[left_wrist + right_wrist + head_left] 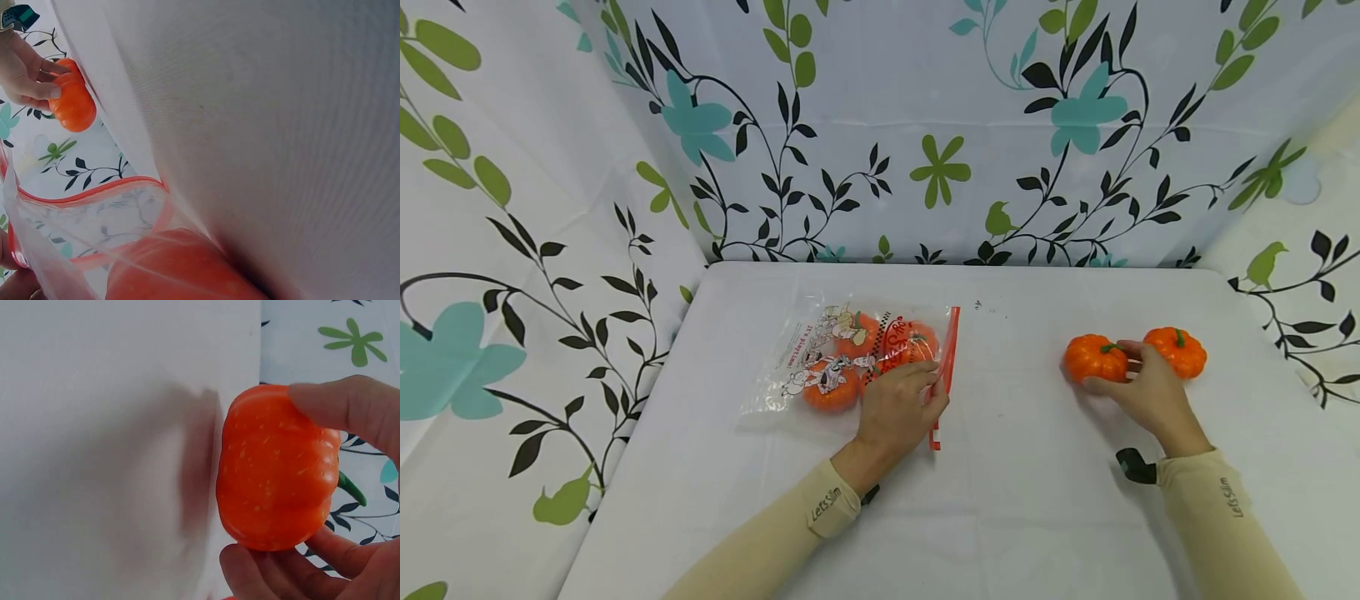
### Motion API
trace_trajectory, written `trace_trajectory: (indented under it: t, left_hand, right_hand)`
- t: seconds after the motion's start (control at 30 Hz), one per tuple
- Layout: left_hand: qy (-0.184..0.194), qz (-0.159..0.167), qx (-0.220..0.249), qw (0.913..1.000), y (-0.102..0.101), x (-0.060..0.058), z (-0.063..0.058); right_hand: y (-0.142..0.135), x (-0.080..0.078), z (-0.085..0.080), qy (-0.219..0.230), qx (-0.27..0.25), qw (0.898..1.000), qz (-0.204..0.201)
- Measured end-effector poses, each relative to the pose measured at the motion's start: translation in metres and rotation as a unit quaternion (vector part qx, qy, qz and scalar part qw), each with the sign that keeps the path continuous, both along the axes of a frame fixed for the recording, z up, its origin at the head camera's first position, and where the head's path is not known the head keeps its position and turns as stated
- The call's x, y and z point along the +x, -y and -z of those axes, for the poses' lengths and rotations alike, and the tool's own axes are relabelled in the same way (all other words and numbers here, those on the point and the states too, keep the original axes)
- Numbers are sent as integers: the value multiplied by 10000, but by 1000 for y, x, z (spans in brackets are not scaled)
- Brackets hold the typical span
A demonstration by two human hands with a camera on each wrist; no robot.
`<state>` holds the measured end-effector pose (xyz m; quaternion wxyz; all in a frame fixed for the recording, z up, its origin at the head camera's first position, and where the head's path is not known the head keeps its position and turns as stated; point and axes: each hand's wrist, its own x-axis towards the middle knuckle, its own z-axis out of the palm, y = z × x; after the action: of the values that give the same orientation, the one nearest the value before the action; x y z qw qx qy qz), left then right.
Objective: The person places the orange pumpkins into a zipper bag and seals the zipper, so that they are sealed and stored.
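Observation:
My left hand [901, 412] pinches a clear plastic zip bag [790, 371] near its red-edged mouth [953, 333]. Printed figures and red lettering cover the bag, and several small orange toy pumpkins [831, 396] lie inside. In the left wrist view the mouth gapes, with a pumpkin [175, 269] behind the film. On the right, my right hand [1153, 396] grips another orange pumpkin [1093, 358] between thumb and fingers. Its green stem [351, 489] and the gap between it and the tabletop show in the right wrist view. A loose pumpkin [1180, 354] sits just behind that hand.
Both hands work over a white-covered table [1000, 500]. A curtain with leaves and flowers [880, 125] hangs behind its far edge and along the sides. A dark wrist device [1135, 467] sticks out beside the right cuff.

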<state>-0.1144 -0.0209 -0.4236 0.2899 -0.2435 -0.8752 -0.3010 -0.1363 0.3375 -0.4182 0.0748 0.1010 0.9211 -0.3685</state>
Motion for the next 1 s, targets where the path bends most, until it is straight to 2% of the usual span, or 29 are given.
trace_trajectory:
  t: [0.23,0.43,0.63,1.0]
  left_hand:
    - [-40,9,54,10000,0,1,-1]
    - [-22,4,77,10000,0,1,-1]
    - [-65,13,134,9999,0,0,-1]
    - [-95,-10,117,9999,0,1,0]
  right_hand:
    - [21,2,-3,-224,-596,9966,-532]
    - [43,3,-7,-339,-856,9913,-940]
    - [66,4,-8,-408,-883,9874,-1244]
    - [107,7,1,-726,-991,9789,-1633]
